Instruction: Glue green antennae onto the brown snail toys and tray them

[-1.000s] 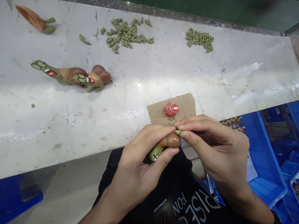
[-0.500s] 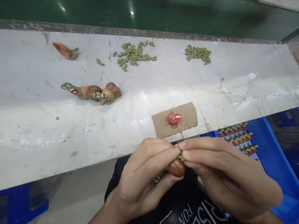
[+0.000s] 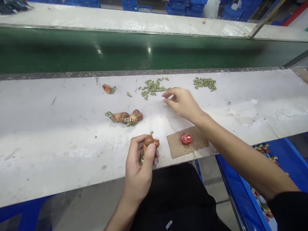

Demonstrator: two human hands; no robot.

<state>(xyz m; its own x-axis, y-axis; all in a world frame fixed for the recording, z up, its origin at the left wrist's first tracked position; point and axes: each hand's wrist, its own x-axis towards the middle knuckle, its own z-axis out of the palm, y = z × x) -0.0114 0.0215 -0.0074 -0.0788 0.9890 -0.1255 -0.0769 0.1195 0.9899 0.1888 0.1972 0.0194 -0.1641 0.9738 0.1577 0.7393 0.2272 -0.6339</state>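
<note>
Near the far edge of the white-topped counter (image 3: 60, 134), an orange-brown shell piece with green stubs (image 3: 108, 89) is lying apart, with a small green moulded bit (image 3: 129, 94) just to its right. Below them, two brown-and-green snail-shaped toy figures (image 3: 124, 117) are laid touching, their eyes and shells already fitted. At the counter's front edge, the left hand (image 3: 138, 166) is closed around a brown snail-shaped toy body (image 3: 149, 144), with the thumb across its front and its lower end partly hidden; a green stalk stands out at the top. Further right, a heap of short green pellets (image 3: 152, 88) is left near the far edge, and the right hand (image 3: 181, 102) is held just beside it, fingers open and loosely curled, with nothing seen in them. A brown cardboard scrap (image 3: 174, 146) bearing a glossy red piece (image 3: 186, 139) is set at the front edge. A second green pellet heap (image 3: 204, 83) remains near the far edge. More figures (image 3: 264, 149) are seen in a blue plastic crate (image 3: 240, 192) beyond the front edge.
</note>
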